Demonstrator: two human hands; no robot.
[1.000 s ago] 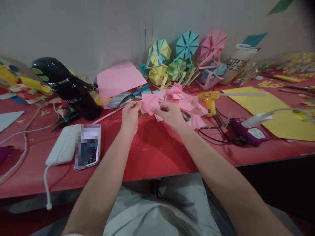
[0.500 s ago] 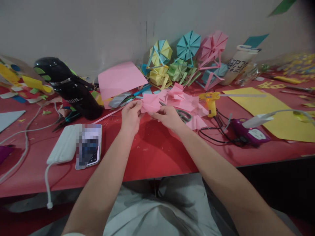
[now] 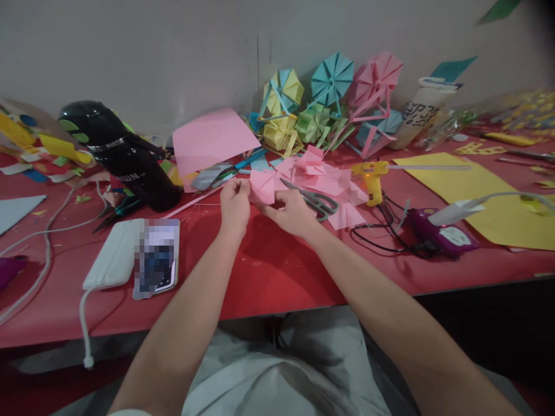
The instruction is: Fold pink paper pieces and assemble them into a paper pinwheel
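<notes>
Between my two hands is a small folded piece of pink paper (image 3: 262, 186), held just above the red table. My left hand (image 3: 235, 205) pinches its left edge between thumb and fingers. My right hand (image 3: 289, 212) closes on its lower right side, with the fingertips partly hidden behind the paper. Grey-green-handled scissors (image 3: 319, 203) lie just right of my right hand, their blades pointing toward the held paper. Behind them a heap of folded pink paper pieces (image 3: 323, 179) is spread on the table.
Folded paper wheels (image 3: 332, 81) lean on the wall. To the right are a yellow glue gun (image 3: 371, 180), a purple power block (image 3: 442, 232) and a yellow sheet (image 3: 485, 202). A black bottle (image 3: 125, 159), phone (image 3: 158, 260) and white power bank (image 3: 115, 254) stand left.
The pink paper has turned and looks narrower between my hands. My left hand has shifted slightly right, and my right hand has moved a little left and down, uncovering more of the scissors.
</notes>
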